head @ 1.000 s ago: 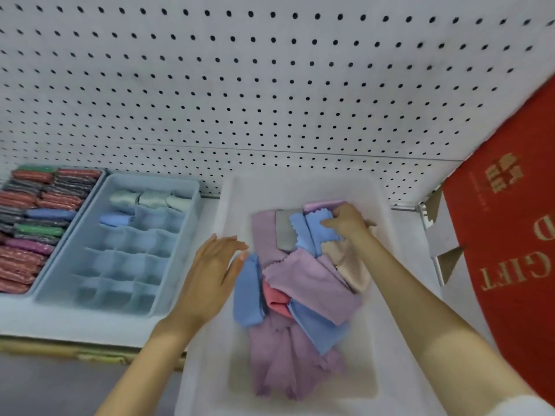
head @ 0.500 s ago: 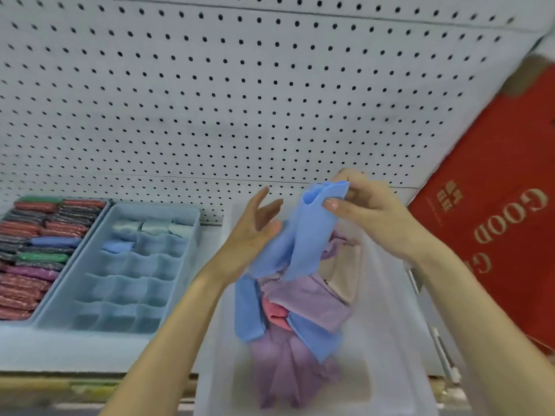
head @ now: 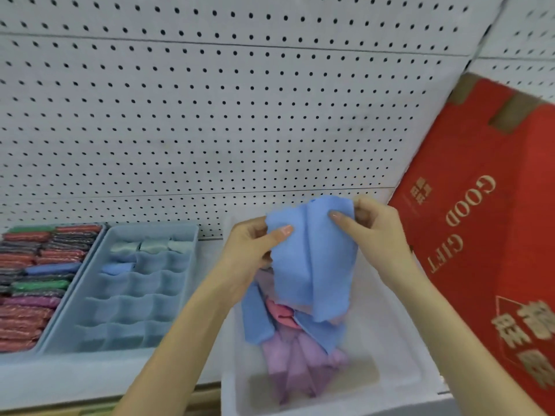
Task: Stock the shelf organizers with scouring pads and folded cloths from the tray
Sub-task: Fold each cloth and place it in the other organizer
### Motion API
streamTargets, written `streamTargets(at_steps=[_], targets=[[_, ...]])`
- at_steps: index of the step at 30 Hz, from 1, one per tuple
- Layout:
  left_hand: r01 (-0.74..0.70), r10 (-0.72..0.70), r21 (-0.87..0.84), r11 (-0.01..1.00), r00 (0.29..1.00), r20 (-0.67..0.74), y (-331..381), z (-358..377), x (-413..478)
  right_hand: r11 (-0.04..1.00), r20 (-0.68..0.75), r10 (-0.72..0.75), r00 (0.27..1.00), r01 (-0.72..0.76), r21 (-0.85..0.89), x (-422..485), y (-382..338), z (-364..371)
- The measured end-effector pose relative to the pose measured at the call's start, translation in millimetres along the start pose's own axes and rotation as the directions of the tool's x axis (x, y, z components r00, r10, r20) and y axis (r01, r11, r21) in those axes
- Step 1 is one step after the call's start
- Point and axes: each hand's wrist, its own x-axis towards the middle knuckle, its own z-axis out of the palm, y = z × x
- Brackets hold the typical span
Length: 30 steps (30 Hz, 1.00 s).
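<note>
**Kid:** What is the person doing with that blue cloth (head: 312, 265)?

**Friend:** Holding it up over the tray (head: 399, 373). The left hand (head: 252, 250) pinches the top left edge, thumb in front. The right hand (head: 375, 232) pinches the top right corner. Both grips are clamped on the cloth, so it hangs down between them. Its low end is just over the pile of cloths (head: 300, 364). I cannot tell if it touches.

**Kid:** Is it ready to put away?

**Friend:** Not yet, I think. It looks too big for a little cell.

**Kid:** How do you do it well?

**Friend:** Hold the top edge tight and level. Bring the two sides together so the edges match. Then fold again till it is small. Lift it clear of the pile, or it may drag another cloth up.

**Kid:** Where does it go?

**Friend:** Into the blue organizer (head: 132, 310) on the shelf (head: 90, 376), left of the tray. It has three pale green cloths (head: 150, 246) at the back and one folded blue cloth (head: 118, 268) in the next row. The cell beside that one looks free.
</note>
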Motion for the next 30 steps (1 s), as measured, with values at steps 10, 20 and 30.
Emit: streamTargets(at_steps=[10, 20, 30], targets=[[-0.335, 0.515, 0.489, 0.805, 0.804, -0.298, 2.0, 34.8, -16.7, 0.967, -0.313, -0.128, 0.941, 0.048, -0.252, -25.3, -4.6, 32.0], [-0.601, 0.984, 0.793, 0.100, 0.178, 0.011, 44.2, 27.6, -24.5, 0.771, -0.377, -0.618, 0.690, 0.442, -0.458, -29.3, -45.3, 14.2], [-0.553, 0.736, 0.524, 0.648, 0.633, -0.242, 63.3, 50.7, -13.2, 0.936, -0.234, -0.322, 0.917, 0.271, -0.223, -7.2, -68.7, 20.5]])
